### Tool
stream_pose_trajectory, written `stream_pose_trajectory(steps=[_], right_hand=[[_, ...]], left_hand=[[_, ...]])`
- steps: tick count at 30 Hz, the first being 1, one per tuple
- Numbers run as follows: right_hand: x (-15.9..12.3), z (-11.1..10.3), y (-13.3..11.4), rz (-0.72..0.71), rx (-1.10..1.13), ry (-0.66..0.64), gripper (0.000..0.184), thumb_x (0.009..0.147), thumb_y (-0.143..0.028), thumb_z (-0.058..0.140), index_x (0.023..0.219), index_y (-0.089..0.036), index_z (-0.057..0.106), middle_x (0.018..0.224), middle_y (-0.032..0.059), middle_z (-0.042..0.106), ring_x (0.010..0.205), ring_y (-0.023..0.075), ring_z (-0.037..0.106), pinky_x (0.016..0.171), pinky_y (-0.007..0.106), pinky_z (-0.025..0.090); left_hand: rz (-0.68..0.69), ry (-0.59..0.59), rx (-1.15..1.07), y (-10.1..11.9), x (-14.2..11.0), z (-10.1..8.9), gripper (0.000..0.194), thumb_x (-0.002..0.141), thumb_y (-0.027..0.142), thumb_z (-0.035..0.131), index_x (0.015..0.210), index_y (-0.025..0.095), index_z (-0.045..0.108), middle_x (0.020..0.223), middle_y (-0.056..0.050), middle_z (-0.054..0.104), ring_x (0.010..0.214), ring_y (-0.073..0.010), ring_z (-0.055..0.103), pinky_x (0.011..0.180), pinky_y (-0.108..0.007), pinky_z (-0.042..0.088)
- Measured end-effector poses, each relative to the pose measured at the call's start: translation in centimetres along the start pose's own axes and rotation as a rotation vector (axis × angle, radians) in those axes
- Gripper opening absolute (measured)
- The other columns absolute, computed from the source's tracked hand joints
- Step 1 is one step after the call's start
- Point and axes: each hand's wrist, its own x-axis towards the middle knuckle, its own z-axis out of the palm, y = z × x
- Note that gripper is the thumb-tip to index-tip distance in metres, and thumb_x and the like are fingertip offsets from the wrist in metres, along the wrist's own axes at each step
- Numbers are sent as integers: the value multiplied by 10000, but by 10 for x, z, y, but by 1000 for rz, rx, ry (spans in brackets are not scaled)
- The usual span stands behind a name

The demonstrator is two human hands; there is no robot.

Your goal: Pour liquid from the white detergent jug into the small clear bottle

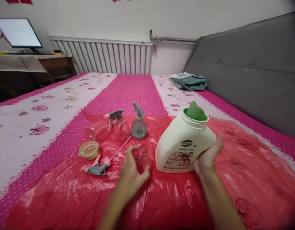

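Observation:
My left hand (132, 174) is wrapped round a small clear bottle (144, 156), uncapped and upright on the red plastic sheet (166, 198). My right hand (208, 156) grips the side of a large cream detergent jug (185, 143), which leans to one side; its cap is off and a green spout (195, 111) shows in its mouth. Left of my left hand lies a loose grey and pink spray head (99, 167) with its tube. Close by it sits a yellowish cap (89, 150). Behind stands a spray bottle (139, 128) with a grey trigger and some contents.
A clear bottle with a pink and grey trigger (121, 127) stands further back, beside another clear bottle (97, 129). Folded clothes (189, 81) lie near the grey headboard (248, 64). A radiator (104, 56) lines the wall, with a desk and monitor (19, 33) at left.

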Motion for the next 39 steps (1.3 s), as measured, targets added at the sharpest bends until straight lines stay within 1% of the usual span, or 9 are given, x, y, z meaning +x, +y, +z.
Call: stream_pose_trajectory(steps=[4,8,13,17,22,26,29,34,39], right_hand=[[-1,1,-1,21,-6,-5,711,836,-822,578,1110,-188,744,1103,45,778,990,198,711,865,315,620],[-1,0,0,-5,-23,-12,757,807,-861,592,1128,-192,740,1118,41,776,995,196,709,882,311,616],[0,-1,1,-10,-20,-17,754,822,-857,582,1134,-185,728,1085,46,776,1002,205,711,891,325,611],[-1,-1,1,-24,-10,-17,727,817,-851,617,1100,-189,712,1044,38,771,993,203,703,892,327,604],[-3,1,-1,0,-29,-27,810,756,-904,625,1114,-185,728,1069,37,773,993,198,701,873,308,599],[-2,1,0,-11,-8,-11,732,823,-858,592,1102,-195,731,1103,36,769,999,197,703,891,319,597],[-2,0,1,0,4,-10,718,856,-842,566,1119,-196,736,1116,41,769,1019,203,707,904,330,600],[-2,-1,0,-15,-6,-21,735,802,-849,636,1112,-190,733,1098,40,771,991,199,707,885,325,614],[-3,1,-1,-2,-3,-11,706,831,-833,599,1091,-191,737,1072,40,776,974,196,708,863,314,614]], left_hand=[[3,-8,4,0,0,0,608,910,277,683,1433,264,374,1442,-156,583,1425,-361,588,1244,-637,433],[-12,-12,5,0,0,0,607,906,287,683,1430,252,377,1438,-155,584,1424,-364,589,1240,-640,434],[-13,17,-29,1,0,0,612,883,276,708,1419,273,412,1421,-142,610,1404,-361,605,1237,-623,447],[-5,5,-11,0,0,-1,613,892,282,700,1422,261,393,1424,-148,602,1400,-366,608,1229,-637,451],[-13,-15,6,1,0,-1,609,907,285,682,1430,249,372,1439,-164,588,1418,-369,592,1237,-649,433],[-1,0,6,1,0,0,610,905,282,698,1427,257,384,1427,-148,598,1409,-356,601,1230,-629,447],[-10,-3,1,0,0,0,625,891,275,713,1425,254,388,1418,-139,602,1402,-350,604,1231,-620,451],[0,-10,9,-1,0,0,614,911,287,693,1431,261,367,1433,-146,592,1415,-352,597,1235,-625,451],[-7,-6,1,0,0,0,620,902,298,686,1431,258,366,1428,-147,588,1419,-361,592,1237,-627,443]])
